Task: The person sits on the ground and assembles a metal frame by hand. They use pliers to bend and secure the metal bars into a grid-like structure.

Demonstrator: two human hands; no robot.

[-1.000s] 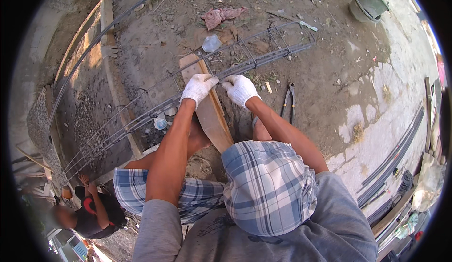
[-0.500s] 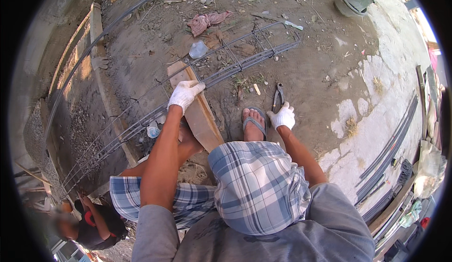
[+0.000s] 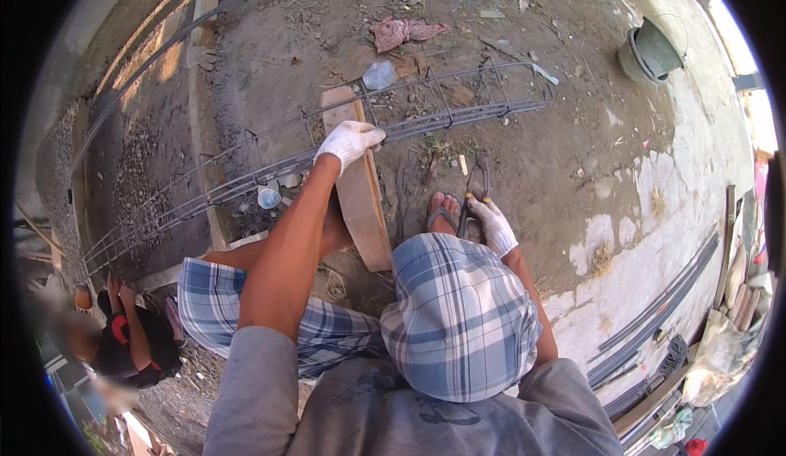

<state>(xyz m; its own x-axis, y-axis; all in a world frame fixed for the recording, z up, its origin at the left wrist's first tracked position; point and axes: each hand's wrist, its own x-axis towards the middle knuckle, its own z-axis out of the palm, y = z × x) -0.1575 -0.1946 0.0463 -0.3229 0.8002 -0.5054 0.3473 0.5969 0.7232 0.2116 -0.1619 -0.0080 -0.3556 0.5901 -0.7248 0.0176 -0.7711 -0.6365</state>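
Observation:
My left hand (image 3: 350,143), in a white knit glove, is closed on the near bars of a long rebar cage (image 3: 454,118). Beneath that hand a wooden board (image 3: 363,202) lies crosswise under the cage. My right hand (image 3: 494,227), gloved too, is low to the ground just right of my sandalled foot (image 3: 444,210). Its fingers are closed on a pair of metal pincers (image 3: 484,179), whose lower part is partly hidden by the hand. The cage runs from the lower left to the upper middle, with square stirrups along its bars.
A dark bucket (image 3: 651,53) stands at the upper right. Lengths of rebar (image 3: 655,304) lie on the concrete at the right. A pink cloth (image 3: 405,34) and a clear plastic piece (image 3: 379,75) lie beyond the cage. Another person (image 3: 135,337) sits at the lower left.
My right hand has taken hold of the pincers, which lay on the ground before. My left hand stays at the cage by the board. The whole view has shifted slightly.

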